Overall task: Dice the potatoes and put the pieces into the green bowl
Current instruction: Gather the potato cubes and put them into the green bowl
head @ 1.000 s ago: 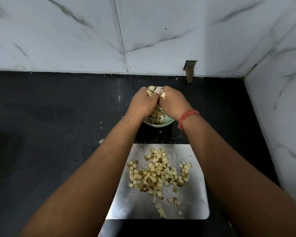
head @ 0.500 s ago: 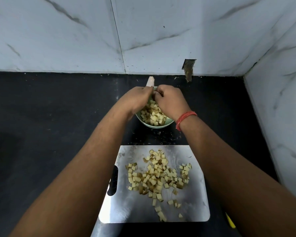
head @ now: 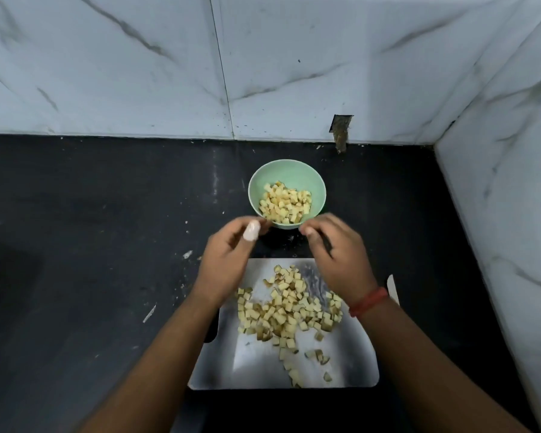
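The green bowl (head: 287, 173) stands on the black counter (head: 91, 245) toward its back edge, a little short of the marble wall (head: 107, 64), and holds a heap of diced potato (head: 286, 202) lying mostly against its near side. In front of it, toward the counter's front edge, lies a metal cutting board (head: 350, 360) with more potato pieces (head: 286, 310) spread across its middle and a few strays trailing toward its near edge.

Both hands hang between the bowl and the board, just at the bowl's near rim. The left hand (head: 228, 260) has its fingers loosely curled and its grip is released — nothing is held in it; one fingertip (head: 251, 230) is covered in something white. The right hand (head: 338, 254), with a red band (head: 369, 301) at the wrist, is likewise slack, fingers bent downward and holding nothing, over the board's far right corner.

White specks and scraps (head: 187, 254) lie scattered on the counter to the left of the board. A dark notch (head: 341, 129) breaks the wall's lower edge behind the bowl, to the right.
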The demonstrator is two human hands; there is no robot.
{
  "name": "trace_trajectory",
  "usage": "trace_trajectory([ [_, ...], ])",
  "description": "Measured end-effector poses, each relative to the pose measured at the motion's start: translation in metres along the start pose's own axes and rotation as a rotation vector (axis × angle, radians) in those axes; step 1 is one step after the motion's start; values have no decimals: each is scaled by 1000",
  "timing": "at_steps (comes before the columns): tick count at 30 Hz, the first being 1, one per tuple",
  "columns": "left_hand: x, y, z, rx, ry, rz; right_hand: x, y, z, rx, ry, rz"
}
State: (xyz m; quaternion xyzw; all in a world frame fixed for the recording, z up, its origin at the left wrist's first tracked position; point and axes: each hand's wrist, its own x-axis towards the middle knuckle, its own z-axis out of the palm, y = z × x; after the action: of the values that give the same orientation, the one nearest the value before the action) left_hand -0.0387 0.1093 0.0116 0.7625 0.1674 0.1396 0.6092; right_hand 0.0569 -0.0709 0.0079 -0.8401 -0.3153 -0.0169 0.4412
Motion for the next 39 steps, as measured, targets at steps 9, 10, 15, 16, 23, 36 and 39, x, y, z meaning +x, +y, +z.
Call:
trace_trajectory([
  [9, -62, -66, -3, 592, -321, 234, -80, 28, 2, -245, -381, -153],
  [10, -65, -68, -4, 622, -341, 278, -84, 29, -1, -279, -411, -168],
  [15, -86, -76, -5, 665, -319, 311, -114, 16, -8, -479, -595, -244],
  [16, -89, -76, -5, 640, -287, 291, -120, 12, -5, -516, -624, -263],
  [23, -100, -68, -5, 581, -233, 273, -133, -2, 13, -548, -518, -230],
  [36, -107, -80, -2, 707, -296, 317, -145, 28, -12, -579, -490, -145],
  [39, -107, -80, -1, 783, -321, 332, -140, 30, -17, -577, -435, -128],
])
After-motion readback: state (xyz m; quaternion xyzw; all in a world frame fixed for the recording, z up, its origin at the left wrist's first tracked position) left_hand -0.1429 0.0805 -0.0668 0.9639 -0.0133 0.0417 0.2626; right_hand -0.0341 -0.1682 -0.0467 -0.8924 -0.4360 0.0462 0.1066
